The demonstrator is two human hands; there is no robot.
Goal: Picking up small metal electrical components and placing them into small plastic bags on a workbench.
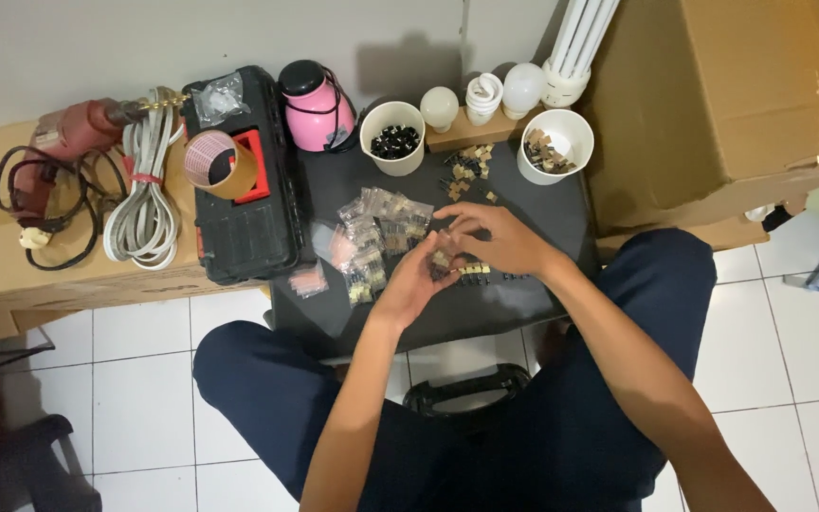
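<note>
My left hand (416,282) lies palm up over the dark table top (523,204), cupping several small tan and black parts (442,260). My right hand (495,239) reaches across from the right, its fingertips pinching at the parts in the left palm. A short row of the same small parts (474,271) lies on the table just under both hands. To the left of my hands sits a heap of small clear plastic bags (376,237) filled with parts.
Two white cups stand at the back, one with black parts (392,138), one with tan parts (554,145). Loose parts (466,169), bulbs (483,95), a pink jug (315,106), a black toolbox (244,204), tape roll (220,163), cable (149,194), drill (68,133) and cardboard box (732,95) surround.
</note>
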